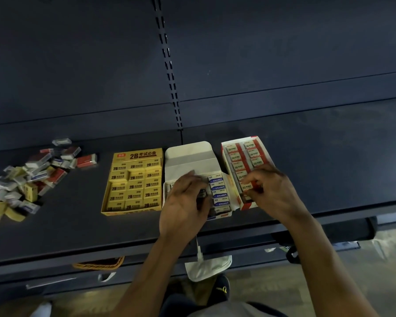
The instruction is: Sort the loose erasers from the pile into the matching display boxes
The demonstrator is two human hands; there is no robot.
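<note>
Here the right hand [270,191] pinches a red eraser [247,188] over the red box [224,156] near the front edge of the shelf [78,225]. The left hand [183,202] covers the white box [188,154], its grip unclear. The pile [21,179] lies at the left edge. The erasers look light and stiff, so pinch the long sides.

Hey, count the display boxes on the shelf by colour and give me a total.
Yellow display box: 1
White display box: 1
Red-and-white display box: 1
Total: 3
</note>
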